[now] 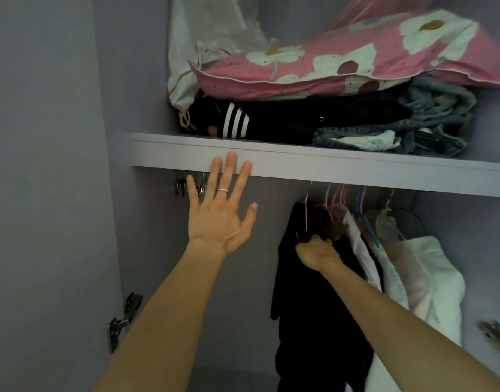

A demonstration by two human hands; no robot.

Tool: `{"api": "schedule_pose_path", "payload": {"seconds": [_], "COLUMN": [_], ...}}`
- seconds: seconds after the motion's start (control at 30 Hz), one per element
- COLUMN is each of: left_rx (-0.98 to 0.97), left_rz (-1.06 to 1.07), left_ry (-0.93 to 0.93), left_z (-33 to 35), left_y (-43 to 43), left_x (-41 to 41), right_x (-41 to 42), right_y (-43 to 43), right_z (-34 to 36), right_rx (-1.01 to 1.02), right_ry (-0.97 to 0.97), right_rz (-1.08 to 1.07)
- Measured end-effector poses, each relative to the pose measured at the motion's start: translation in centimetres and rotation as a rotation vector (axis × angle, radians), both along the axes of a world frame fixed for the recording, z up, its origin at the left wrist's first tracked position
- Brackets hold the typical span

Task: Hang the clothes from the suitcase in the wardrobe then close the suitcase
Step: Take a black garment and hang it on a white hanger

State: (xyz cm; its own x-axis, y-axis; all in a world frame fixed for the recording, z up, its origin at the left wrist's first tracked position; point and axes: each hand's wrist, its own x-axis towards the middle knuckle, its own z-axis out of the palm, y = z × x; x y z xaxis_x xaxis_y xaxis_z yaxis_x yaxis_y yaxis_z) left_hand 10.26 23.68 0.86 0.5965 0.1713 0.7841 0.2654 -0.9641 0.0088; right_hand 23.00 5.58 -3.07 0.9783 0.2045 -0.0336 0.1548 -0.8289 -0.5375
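Black garment (pixel 305 306) hangs inside the wardrobe, below the shelf (pixel 356 168), at the left end of the row of hung clothes. Its long axis runs straight up and down, with the top at a thin metal hanger (pixel 306 206) and the hem running out of the bottom of the view. Your right hand (pixel 316 251) meets it near the top, on its right side. The fingers are curled into the dark cloth and grip it, so most of the garment falls below and to the left of them. How the fingertips lie inside the fold cannot be told.

Your left hand (pixel 219 222) is raised well to the left of the garment and apart from it, palm away from you. Its fingers (pixel 231 165) are straight and spread, and 3 fingertips lie on the shelf's front edge. A ring (pixel 222 190) sits on 1 finger.

Just right of the black garment hang pale clothes on pink and blue hangers (pixel 335 199), ending in a white garment (pixel 430 278). On the shelf, a pink flowered pillow (pixel 356 60) lies on folded dark clothes (pixel 236 124) and denim (pixel 435 123).
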Motion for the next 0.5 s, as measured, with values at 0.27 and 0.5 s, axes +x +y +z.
{"api": "schedule_pose_path", "payload": {"seconds": [0.27,0.5], "left_rx": [-0.201,-0.185], "left_rz": [0.009,-0.248], "left_ry": [0.337,0.589], "left_z": [3.9,4.7], "left_y": [-4.6,-12.3], "left_x": [-4.0,-9.0], "right_x": [-7.9,-18.1], "right_y": [-6.9,-15.4], "right_z": [6.0,10.6], "right_rx": [0.034,0.039], "right_ry": [0.072,-0.123], "right_rz": [0.165,0.174]}}
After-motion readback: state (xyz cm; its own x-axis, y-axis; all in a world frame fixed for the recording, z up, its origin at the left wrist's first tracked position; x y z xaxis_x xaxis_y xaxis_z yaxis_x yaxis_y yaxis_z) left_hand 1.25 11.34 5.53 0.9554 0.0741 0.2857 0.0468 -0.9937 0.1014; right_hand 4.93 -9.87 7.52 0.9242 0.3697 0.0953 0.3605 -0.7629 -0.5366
